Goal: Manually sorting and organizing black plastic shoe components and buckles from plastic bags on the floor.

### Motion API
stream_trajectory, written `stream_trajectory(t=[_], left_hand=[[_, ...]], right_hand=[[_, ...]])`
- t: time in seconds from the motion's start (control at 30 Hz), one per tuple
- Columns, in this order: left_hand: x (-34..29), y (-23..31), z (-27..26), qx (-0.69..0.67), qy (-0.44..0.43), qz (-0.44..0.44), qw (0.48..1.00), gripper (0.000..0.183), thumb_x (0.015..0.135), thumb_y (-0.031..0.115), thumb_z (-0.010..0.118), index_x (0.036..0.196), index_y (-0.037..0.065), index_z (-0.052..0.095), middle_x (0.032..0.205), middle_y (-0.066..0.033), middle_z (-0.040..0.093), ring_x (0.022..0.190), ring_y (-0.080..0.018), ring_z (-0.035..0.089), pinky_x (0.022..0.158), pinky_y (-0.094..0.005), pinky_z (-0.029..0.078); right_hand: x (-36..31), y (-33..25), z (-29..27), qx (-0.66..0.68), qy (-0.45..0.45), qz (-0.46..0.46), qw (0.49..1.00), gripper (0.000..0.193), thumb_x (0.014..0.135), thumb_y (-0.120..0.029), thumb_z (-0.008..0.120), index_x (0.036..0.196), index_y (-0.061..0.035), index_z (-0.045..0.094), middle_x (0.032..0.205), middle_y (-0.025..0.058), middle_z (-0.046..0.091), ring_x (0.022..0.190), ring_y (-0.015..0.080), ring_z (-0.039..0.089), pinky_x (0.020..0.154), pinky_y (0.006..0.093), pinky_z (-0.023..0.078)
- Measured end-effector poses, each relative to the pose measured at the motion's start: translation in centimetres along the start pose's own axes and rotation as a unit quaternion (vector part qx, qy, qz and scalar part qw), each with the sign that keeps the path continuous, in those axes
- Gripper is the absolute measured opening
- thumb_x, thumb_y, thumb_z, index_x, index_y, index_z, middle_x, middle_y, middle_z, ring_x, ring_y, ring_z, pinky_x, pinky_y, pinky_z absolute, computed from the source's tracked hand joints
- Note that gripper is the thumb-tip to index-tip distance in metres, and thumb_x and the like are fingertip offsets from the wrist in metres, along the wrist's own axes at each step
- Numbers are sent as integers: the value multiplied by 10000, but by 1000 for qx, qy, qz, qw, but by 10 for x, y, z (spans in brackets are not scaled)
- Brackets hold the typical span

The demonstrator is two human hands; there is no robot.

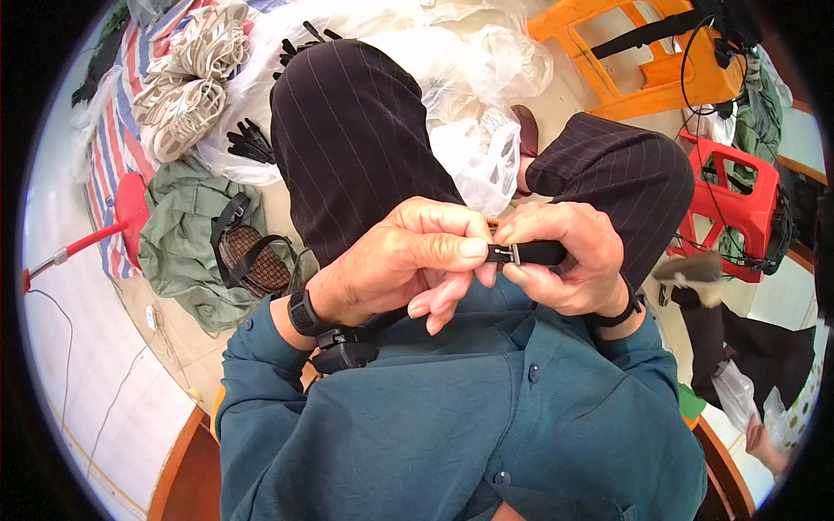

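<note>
My left hand (391, 247) and my right hand (578, 252) meet over my lap, between the knees. Both are closed in a pinch on a short black strap (500, 253) with a small silver metal buckle (515, 253). The left thumb and forefinger grip one end beside the buckle, while its other fingers hang loosely curled. On the other side, the right thumb and fingers press the black part next to the metal. Fingers cover much of the strap, so its full length is hidden. A small orange-brown bit shows above it, too small to name.
Bundled cream cords (195, 78) lie on a striped sheet at far left, near black bundles (251, 143). White plastic bags (486, 69) spread ahead. A green cloth (187, 252) bears a brown patterned bag (256, 258). An orange stool (599, 65) and red stool (738, 204) stand right.
</note>
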State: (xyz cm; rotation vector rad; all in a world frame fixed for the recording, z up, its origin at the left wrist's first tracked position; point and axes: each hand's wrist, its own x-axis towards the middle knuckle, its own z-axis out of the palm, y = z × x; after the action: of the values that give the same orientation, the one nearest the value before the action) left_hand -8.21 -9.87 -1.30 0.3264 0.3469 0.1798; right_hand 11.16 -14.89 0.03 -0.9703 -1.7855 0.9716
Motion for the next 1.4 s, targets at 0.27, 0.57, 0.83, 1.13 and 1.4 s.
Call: stream_trajectory(t=[0.27, 0.57, 0.83, 1.13, 1.4], left_hand=[[-4, 14, 10, 186, 68, 0, 980, 226, 851, 161, 514, 717, -19, 540, 443, -41, 477, 320, -90, 444, 324, -198, 365], [0, 17, 2, 191, 59, -25, 979, 204, 839, 137, 509, 690, 4, 556, 458, -27, 498, 345, -73, 474, 321, -168, 323], [-2, 6, 8, 362, 138, 92, 917, 164, 834, 107, 518, 689, 35, 548, 478, 4, 507, 415, -20, 466, 369, -160, 325], [2, -7, 8, 523, 176, 202, 809, 87, 748, 37, 524, 711, 1, 594, 502, -44, 523, 435, -49, 465, 416, -213, 366], [2, -6, 5, 464, 172, 126, 860, 177, 864, 104, 470, 735, 5, 539, 505, -19, 524, 421, -62, 496, 391, -194, 379]], right_hand=[[4, 1, 4, -29, 7, -40, 999, 287, 586, 37, 660, 856, 22, 561, 725, 111, 610, 633, 234, 621, 565, 288, 491], [3, 5, 1, -68, -43, -46, 996, 353, 596, 11, 674, 929, -10, 558, 735, 92, 590, 651, 223, 600, 571, 295, 476], [7, -2, -4, 35, -65, 87, 994, 237, 682, 5, 640, 910, 15, 574, 805, 119, 615, 719, 245, 624, 626, 278, 486], [8, 0, -7, 133, -105, 212, 962, 127, 766, 12, 580, 886, 9, 540, 708, 67, 605, 650, 107, 590, 587, 228, 457], [9, 2, -5, 113, -90, 251, 957, 106, 751, 32, 588, 845, 9, 546, 670, 47, 587, 608, 80, 573, 543, 206, 441]])
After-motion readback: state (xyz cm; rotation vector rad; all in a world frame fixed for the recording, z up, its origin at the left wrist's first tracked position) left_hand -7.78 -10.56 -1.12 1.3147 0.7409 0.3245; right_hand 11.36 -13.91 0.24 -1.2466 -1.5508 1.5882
